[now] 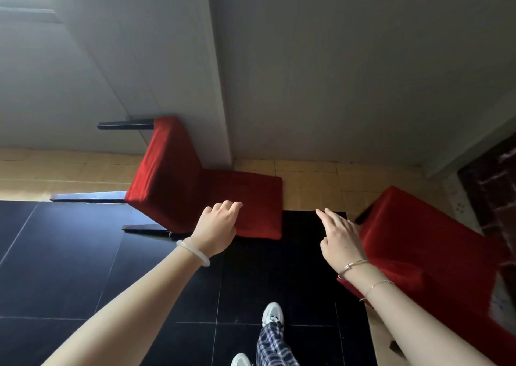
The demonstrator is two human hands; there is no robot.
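Presently: two hands out toward a red chair

Left hand [216, 226] reaches forward, fingers loosely curled, holding nothing. It sits over the near edge of the red chair [167, 170]; whether it touches the fabric I cannot tell. The chair shows sideways in this view, its dark legs [89, 197] pointing left, red cover over seat and back. It stands by the white wall [335, 72], at the line where the black tiled floor [69, 254] meets a band of beige tiles [307, 181].

Right hand [339, 237] is wide, fingers straight and spread a little, grasping nothing. It hangs over the dark floor between the red chair and a second chair [435, 240], also red, on the right.

Pale bangle [194, 252] on the left wrist, thin bracelets [353, 266] on the right. A white shoe [272, 314] shows below, on the black tiles.
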